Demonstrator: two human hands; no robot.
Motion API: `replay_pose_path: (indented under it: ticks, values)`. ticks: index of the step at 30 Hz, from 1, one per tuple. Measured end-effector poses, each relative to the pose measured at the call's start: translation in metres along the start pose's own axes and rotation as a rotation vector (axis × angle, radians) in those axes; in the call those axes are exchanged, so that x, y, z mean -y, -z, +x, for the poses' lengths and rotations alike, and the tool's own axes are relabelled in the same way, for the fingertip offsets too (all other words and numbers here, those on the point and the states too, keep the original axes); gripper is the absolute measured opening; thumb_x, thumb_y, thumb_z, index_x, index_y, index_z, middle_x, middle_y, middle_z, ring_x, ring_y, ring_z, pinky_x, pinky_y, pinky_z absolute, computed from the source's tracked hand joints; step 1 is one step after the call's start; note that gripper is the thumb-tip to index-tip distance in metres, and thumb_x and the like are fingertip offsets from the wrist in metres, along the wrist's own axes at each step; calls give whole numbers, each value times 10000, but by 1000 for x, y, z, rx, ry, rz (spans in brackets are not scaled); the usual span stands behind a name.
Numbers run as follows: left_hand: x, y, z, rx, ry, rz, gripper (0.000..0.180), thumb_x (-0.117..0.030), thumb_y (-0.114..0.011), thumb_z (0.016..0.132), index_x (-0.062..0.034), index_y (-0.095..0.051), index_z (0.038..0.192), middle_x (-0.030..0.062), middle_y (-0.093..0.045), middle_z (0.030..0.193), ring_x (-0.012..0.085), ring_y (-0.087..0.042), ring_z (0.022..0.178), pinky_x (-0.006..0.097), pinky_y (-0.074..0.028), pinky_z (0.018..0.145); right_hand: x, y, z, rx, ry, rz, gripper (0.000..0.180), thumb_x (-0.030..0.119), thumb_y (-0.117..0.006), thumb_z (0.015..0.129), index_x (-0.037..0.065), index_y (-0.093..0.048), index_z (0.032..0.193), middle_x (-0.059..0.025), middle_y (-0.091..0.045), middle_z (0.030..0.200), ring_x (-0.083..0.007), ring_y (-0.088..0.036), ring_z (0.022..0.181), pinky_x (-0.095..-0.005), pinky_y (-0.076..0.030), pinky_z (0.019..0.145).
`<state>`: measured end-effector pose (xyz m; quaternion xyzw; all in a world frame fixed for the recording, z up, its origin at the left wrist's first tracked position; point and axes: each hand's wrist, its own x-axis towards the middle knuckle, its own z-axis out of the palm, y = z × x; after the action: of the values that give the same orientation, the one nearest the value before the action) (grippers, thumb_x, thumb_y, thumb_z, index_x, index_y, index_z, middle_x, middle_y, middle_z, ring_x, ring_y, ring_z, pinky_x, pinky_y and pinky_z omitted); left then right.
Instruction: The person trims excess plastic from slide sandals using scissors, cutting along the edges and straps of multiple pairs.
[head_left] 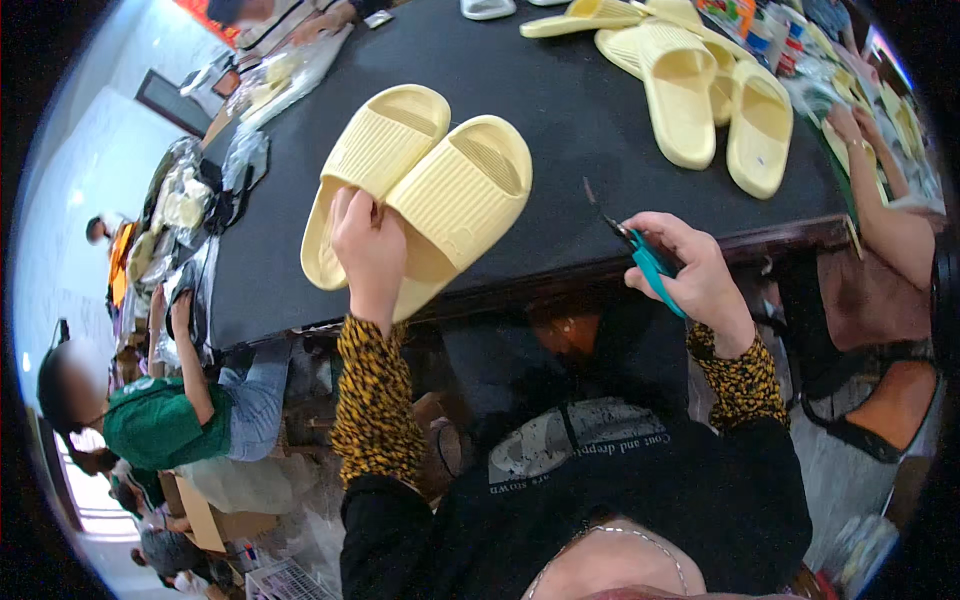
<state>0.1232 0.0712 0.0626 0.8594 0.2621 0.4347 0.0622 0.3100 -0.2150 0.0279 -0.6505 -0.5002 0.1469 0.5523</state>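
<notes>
My left hand [368, 245] is closed on a pair of pale yellow slide slippers [465, 185], gripping them where the two lie side by side. Their ribbed straps face up, and the pair is at the near edge of the black table. On the other side, my right hand [700, 270] holds small scissors [653, 272] with teal handles. The dark blades point up and left, apart from the slippers. Patterned yellow-and-black sleeve covers are on both my forearms.
More yellow slippers [680, 95] lie at the far right of the black table [560, 110]. Clear plastic bags [300, 85] lie at the far left. A person in green [160, 425] works at the left edge; another person's arms [890, 190] reach in at the right, near an orange-and-black chair [890, 410].
</notes>
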Motion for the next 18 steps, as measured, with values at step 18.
replay_pose_path:
  ticks: [18]
  values:
    - [-62,-26,-77,-138,-102,-196,291,40,-663,771,56,-639,1061,173,-617,1090,332,-582,995,372,-464,845,-12,5,-13,121,98,-323,512,85,-783,709,22,-549,1159,-143,-604,1016,-257,-628,892,-328,-552,743]
